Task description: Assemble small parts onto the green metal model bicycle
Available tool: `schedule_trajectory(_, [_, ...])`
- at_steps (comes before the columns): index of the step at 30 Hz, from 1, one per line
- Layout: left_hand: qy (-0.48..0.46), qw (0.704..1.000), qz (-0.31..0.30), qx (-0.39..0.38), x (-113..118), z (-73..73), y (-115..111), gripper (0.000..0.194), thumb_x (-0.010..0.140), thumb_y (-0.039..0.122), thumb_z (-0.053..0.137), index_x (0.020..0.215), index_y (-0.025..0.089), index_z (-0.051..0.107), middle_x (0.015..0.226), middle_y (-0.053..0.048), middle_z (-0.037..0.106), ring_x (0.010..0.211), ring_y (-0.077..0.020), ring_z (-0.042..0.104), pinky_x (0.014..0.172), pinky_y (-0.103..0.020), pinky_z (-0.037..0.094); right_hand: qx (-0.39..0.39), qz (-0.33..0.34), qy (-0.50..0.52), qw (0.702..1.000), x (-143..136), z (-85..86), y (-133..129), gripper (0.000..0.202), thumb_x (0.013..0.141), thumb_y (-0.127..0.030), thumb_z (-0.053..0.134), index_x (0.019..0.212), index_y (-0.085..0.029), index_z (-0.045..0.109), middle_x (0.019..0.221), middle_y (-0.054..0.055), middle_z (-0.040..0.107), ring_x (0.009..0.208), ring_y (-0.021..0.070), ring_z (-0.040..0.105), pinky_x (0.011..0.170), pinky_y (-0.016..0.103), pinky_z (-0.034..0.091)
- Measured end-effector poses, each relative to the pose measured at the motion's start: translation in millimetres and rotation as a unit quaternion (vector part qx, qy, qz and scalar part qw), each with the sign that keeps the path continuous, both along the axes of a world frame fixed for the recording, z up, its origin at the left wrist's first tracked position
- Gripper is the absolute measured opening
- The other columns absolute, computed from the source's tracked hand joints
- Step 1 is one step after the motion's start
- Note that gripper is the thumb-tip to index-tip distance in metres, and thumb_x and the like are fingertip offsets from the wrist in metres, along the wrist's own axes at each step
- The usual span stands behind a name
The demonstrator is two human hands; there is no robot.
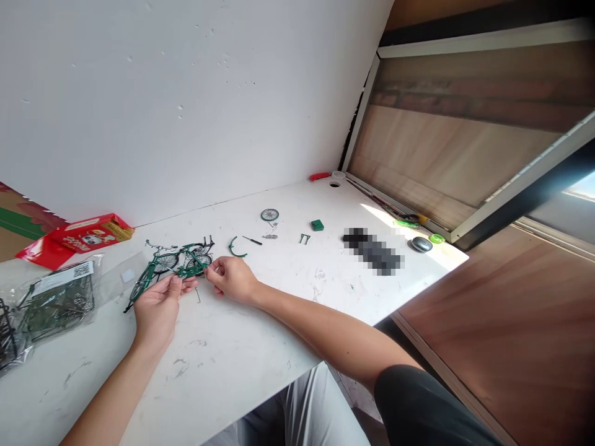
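A small green model bicycle (174,263) lies partly built on the white tabletop (242,353), near the wall. My left hand (158,303) holds it from below at its middle. My right hand (232,279) pinches its rear end by the back wheel. Loose parts lie just beyond: a curved green mudguard (236,248), a small screwdriver (252,240), a spoked wheel (269,215), a tiny metal piece (270,235), a green fork piece (304,238) and a green block (317,225).
A clear plastic bag (56,300) with more dark green parts lies at the left. A red box (79,238) rests against the wall. A grey oval object (421,244) sits near the table's right edge, beside a window frame (511,204).
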State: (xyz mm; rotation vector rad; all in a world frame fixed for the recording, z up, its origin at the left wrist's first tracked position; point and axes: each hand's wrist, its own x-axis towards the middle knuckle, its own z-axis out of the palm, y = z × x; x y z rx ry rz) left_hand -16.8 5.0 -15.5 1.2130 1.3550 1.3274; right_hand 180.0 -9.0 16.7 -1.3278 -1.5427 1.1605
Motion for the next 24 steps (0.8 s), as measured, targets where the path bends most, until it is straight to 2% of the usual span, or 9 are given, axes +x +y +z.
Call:
schedule_trajectory(4, [0.001,1.0,-0.001,0.018,3.4,1.8,-0.4,0.05,0.08,0.061,0.083,0.098,0.015,0.077,0.093,-0.012,0.08,0.089,-0.0272,0.077,0.091,-0.043,0.06,0.008,-0.023,0.01,1.0,1.6,0.0,0.5,0.018,0.103,-0.036,0.062,0.09,-0.023,0.062,0.054,-0.005,0.063,0.059,0.0151,0.063,0.066,0.026,0.045])
schedule_trajectory(9, [-0.009,1.0,-0.002,0.022,6.3,2.6,-1.7,0.054,0.081,0.063,0.082,0.099,0.013,0.076,0.098,-0.014,0.081,0.087,-0.0244,0.076,0.089,-0.04,0.059,0.021,-0.018,0.035,0.999,2.1,-3.9,0.5,0.017,0.103,-0.035,0.058,0.092,-0.023,0.062,0.059,-0.004,0.065,0.055,0.014,0.061,0.062,0.025,0.045])
schedule_trajectory(13, [-0.033,0.999,-0.032,0.02,7.6,5.2,-3.6,0.052,0.084,0.061,0.081,0.101,0.013,0.077,0.101,-0.014,0.08,0.091,-0.0239,0.076,0.092,-0.04,0.058,0.021,-0.01,0.054,0.998,2.5,-7.4,0.3,0.026,0.104,-0.045,0.056,0.091,-0.023,0.062,0.058,-0.004,0.064,0.052,0.0139,0.057,0.06,0.026,0.045])
schedule_trajectory(18, [-0.06,0.997,-0.041,0.018,8.4,7.8,-4.4,0.052,0.083,0.06,0.083,0.102,0.013,0.076,0.096,-0.012,0.08,0.088,-0.0232,0.076,0.092,-0.04,0.058,0.04,-0.008,0.046,0.998,4.9,-8.0,2.3,0.034,0.101,-0.053,0.058,0.087,-0.022,0.062,0.059,-0.004,0.064,0.053,0.0137,0.055,0.059,0.027,0.044])
schedule_trajectory(21, [-0.076,0.996,-0.042,0.02,8.5,8.0,-4.1,0.051,0.082,0.06,0.084,0.101,0.013,0.075,0.094,-0.012,0.08,0.089,-0.0243,0.076,0.09,-0.039,0.057,0.073,-0.013,0.035,0.997,7.5,-8.3,3.4,0.026,0.094,-0.048,0.066,0.099,-0.023,0.059,0.065,-0.006,0.062,0.059,0.0145,0.057,0.06,0.027,0.044])
schedule_trajectory(24, [-0.068,0.996,-0.047,0.018,8.2,7.4,-3.8,0.049,0.084,0.06,0.083,0.1,0.014,0.075,0.091,-0.011,0.079,0.088,-0.0246,0.075,0.087,-0.038,0.056,0.13,-0.007,0.024,0.991,10.0,-8.9,2.7,0.039,0.087,-0.038,0.073,0.115,-0.025,0.05,0.08,-0.006,0.064,0.065,0.0145,0.06,0.063,0.028,0.047])
